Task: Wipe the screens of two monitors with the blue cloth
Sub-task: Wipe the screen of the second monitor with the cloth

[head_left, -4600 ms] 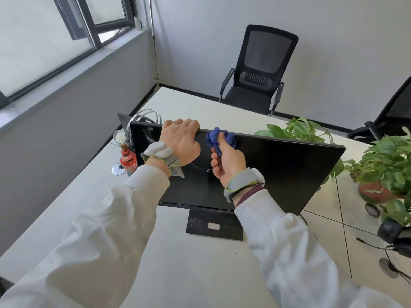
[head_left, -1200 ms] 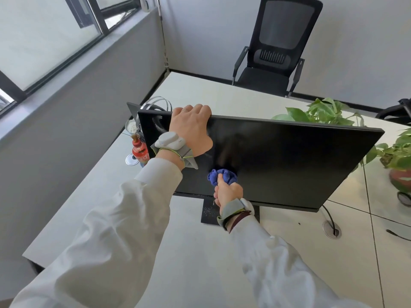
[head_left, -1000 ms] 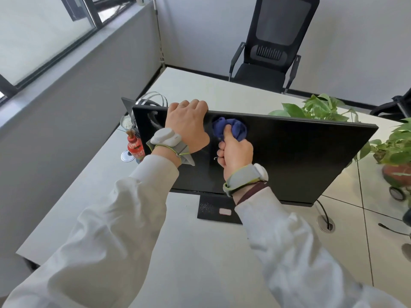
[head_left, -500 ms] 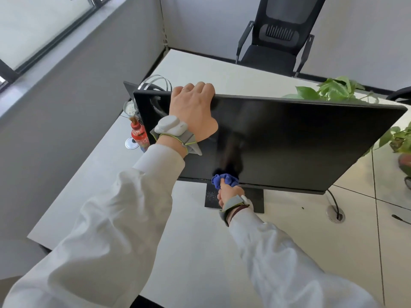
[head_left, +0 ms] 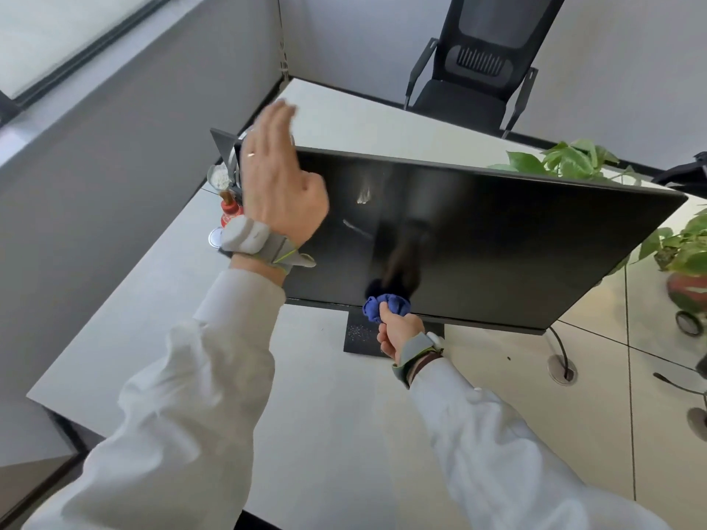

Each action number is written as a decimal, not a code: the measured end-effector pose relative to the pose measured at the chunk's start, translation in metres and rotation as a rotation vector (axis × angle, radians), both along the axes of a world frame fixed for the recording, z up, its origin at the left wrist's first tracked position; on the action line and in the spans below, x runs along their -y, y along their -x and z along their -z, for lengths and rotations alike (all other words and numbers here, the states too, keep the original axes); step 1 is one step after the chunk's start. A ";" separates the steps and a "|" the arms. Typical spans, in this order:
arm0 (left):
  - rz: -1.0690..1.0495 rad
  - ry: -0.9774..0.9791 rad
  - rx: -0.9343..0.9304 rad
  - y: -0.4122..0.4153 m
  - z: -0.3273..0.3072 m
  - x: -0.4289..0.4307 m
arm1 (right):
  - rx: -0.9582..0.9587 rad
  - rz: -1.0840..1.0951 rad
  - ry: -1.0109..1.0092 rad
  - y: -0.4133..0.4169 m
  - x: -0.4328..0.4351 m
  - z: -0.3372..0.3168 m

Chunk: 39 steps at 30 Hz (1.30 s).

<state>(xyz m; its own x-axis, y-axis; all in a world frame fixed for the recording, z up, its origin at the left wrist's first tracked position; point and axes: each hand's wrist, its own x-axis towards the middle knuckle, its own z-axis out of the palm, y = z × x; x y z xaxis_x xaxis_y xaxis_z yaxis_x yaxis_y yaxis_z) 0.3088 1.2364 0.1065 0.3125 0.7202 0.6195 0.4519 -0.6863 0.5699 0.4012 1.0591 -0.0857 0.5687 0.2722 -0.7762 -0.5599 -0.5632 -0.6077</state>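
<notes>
Cloth [head_left: 387,304] is bunched into a ball in my right hand [head_left: 398,332], fingers curled round it, thumb on top, pressing it against the bottom edge of the monitor [head_left: 516,242], just above the stand. My left hand [head_left: 281,185] is wide, fingers straight and together, flat at the monitor's top left corner. It is blurred, so I cannot tell whether it touches the frame.

The screen's long axis runs left to right and it leans back away from me. From the cloth, the glass rises straight up and stretches far off to the right. Pale smears show on the glass above the cloth, towards the top edge. My right hand is the nearer one to all of that, so I judge the next stroke goes upward from the bottom edge, then across to the right.

Only one screen shows plainly. A dark edge pokes out behind the monitor's left corner, and I cannot tell what it is.

The monitor stands on a pale surface [head_left: 336,434]. A red bottle [head_left: 230,212] sits left of the monitor, a plant [head_left: 566,158] behind its right end, a chair [head_left: 478,70] beyond it.
</notes>
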 end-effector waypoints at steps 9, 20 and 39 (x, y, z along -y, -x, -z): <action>-0.029 0.834 0.208 0.048 0.060 0.002 | -0.022 -0.043 -0.022 -0.008 0.011 0.001; -0.109 0.815 0.075 0.060 0.072 0.029 | -0.078 0.000 0.015 -0.016 0.024 0.007; -0.114 1.040 0.312 0.109 0.068 0.148 | 0.096 -0.037 0.002 -0.006 0.084 0.022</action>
